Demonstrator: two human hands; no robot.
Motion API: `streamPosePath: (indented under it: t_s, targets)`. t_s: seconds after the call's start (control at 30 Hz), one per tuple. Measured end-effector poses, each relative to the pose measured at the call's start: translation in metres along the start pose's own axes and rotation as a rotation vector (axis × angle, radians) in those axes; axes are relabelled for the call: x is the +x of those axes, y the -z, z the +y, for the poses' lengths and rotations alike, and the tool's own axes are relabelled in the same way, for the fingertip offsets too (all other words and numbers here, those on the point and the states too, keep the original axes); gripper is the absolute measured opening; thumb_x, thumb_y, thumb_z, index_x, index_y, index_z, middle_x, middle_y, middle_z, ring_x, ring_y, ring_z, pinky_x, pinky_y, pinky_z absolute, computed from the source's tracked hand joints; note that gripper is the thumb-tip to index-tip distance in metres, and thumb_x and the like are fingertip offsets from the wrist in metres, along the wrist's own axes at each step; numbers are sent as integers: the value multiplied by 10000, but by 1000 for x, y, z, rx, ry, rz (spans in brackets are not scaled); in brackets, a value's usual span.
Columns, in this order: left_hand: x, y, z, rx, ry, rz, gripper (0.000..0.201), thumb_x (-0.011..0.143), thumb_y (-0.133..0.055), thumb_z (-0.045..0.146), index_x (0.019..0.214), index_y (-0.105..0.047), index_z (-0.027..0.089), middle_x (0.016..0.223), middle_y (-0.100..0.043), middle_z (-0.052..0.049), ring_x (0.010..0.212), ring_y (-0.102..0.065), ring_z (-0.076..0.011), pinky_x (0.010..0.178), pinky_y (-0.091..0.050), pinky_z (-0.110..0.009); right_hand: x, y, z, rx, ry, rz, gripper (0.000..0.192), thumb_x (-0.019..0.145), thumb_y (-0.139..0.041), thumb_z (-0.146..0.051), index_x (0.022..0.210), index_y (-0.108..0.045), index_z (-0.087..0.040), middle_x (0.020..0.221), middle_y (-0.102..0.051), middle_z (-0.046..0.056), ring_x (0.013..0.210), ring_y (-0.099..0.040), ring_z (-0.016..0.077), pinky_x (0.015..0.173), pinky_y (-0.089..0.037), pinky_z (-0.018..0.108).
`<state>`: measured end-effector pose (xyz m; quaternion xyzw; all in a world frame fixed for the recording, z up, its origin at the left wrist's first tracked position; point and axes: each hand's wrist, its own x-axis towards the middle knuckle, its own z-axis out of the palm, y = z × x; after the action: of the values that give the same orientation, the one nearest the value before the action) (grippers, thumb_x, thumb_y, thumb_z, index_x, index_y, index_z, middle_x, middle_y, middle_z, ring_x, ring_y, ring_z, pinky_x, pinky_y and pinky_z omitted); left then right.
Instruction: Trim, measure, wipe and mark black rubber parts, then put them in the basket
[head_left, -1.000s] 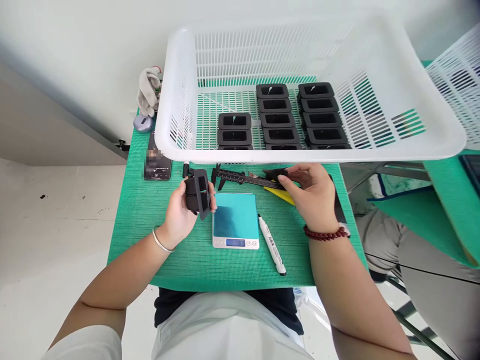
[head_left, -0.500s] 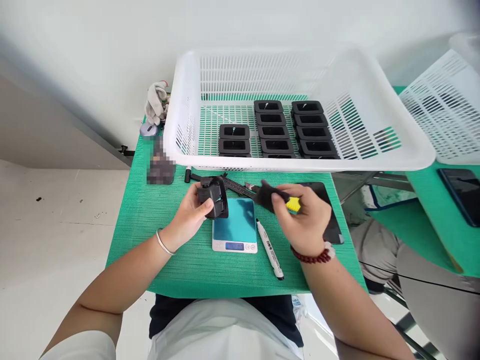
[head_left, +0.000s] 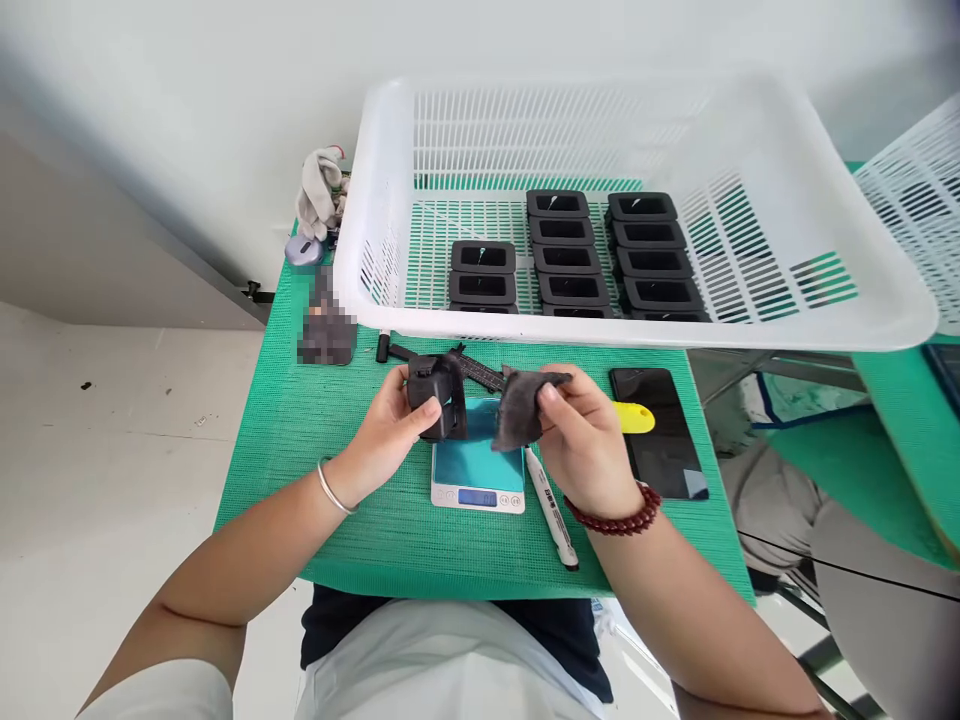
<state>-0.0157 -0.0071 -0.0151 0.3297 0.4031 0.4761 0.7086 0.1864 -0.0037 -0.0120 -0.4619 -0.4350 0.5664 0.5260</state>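
Note:
My left hand (head_left: 397,425) is closed around a black plastic housing (head_left: 430,398), its flanged side turned to the right. In my right hand (head_left: 589,435) I pinch a dark grey cloth (head_left: 521,408), which hangs just right of the housing, apart from it. A yellow handle (head_left: 634,417) pokes out beyond my right fingers; whether they touch it I cannot tell. Below both hands lies a small digital scale (head_left: 480,465) with a blue-green plate. A white marker pen (head_left: 553,512) rests at its right, and a black caliper (head_left: 478,370) lies behind it.
A large white plastic basket (head_left: 525,328) at the back holds rows of black housings (head_left: 568,259). To the right lies a black phone (head_left: 667,450). A grey glove (head_left: 319,190) and a rounded grey object (head_left: 304,250) sit at the back left of the green table (head_left: 300,470).
My right hand has moved left and turned, bringing the cloth closer to the housing. The yellow handle now shows behind the hand. The view has shifted slightly.

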Motion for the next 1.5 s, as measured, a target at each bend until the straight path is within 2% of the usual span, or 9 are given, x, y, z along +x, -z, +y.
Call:
streamPosePath:
  t_s: [0.17,0.23,0.33,0.4,0.5,0.77,0.97,1.2,1.5]
  targets:
    - [-3,0,-7,-3,38,-96,457,755,-794,437,1072,-544,224,986,-617,-11,930,-600,-145,803,-491,-273,1,-6,5,-157,73,-195,219,860,-646,-470,875,-598,-256,828,-635,16,737,-613,166,640,-553,318]
    - [-5,1,-10,-5,52,-133,432,773,-783,415,1083,-549,226,1015,-621,-20,973,-601,-159,841,-494,-290,0,-10,6,-261,144,-171,194,876,-628,-441,921,-583,-258,900,-625,28,797,-610,168,683,-559,322]
    - [-6,1,-13,2,66,-135,429,774,-783,406,1087,-551,227,1026,-625,-28,998,-604,-180,852,-495,-308,-4,-12,4,-420,285,-12,231,846,-671,-374,997,-532,-266,1010,-577,43,866,-586,174,728,-556,341]
    - [-6,1,-13,10,58,-122,441,763,-791,411,1084,-553,226,1021,-625,-30,992,-605,-186,844,-493,-310,-7,-12,0,-543,355,26,169,848,-671,-320,905,-526,-255,918,-571,29,813,-572,169,714,-540,342]
    - [-5,0,-12,29,41,-98,456,751,-797,424,1078,-548,225,1000,-620,-27,961,-606,-183,826,-491,-308,-9,-12,-7,-629,361,-95,129,902,-588,-268,783,-546,-238,736,-599,5,679,-573,149,644,-513,316]
    - [-5,1,-9,112,-3,-129,475,782,-757,464,1112,-505,235,1016,-620,-42,983,-623,-199,829,-512,-322,-9,-16,-10,-610,319,-167,87,861,-624,-218,775,-637,-228,725,-691,-8,668,-651,151,641,-542,295]
    - [-12,-4,-7,235,-22,-202,469,802,-743,430,1157,-509,233,1124,-618,-72,1011,-634,-219,847,-532,-334,-11,-18,-9,-661,404,-88,97,821,-621,-158,748,-615,-221,679,-661,-18,636,-632,137,614,-524,274]
    - [-12,-12,-8,223,-114,-205,481,784,-758,439,1109,-483,217,1032,-595,-45,899,-632,-177,729,-559,-293,-14,-22,-14,-660,407,-49,107,814,-605,-158,721,-593,-209,664,-632,-22,612,-588,117,598,-487,255]
    - [-45,-33,-9,170,-165,-148,492,752,-794,427,1110,-538,206,1065,-646,-48,948,-633,-152,790,-542,-254,-57,-26,-11,-438,237,57,73,783,-584,-202,710,-583,-208,680,-635,-8,629,-596,129,592,-497,259]
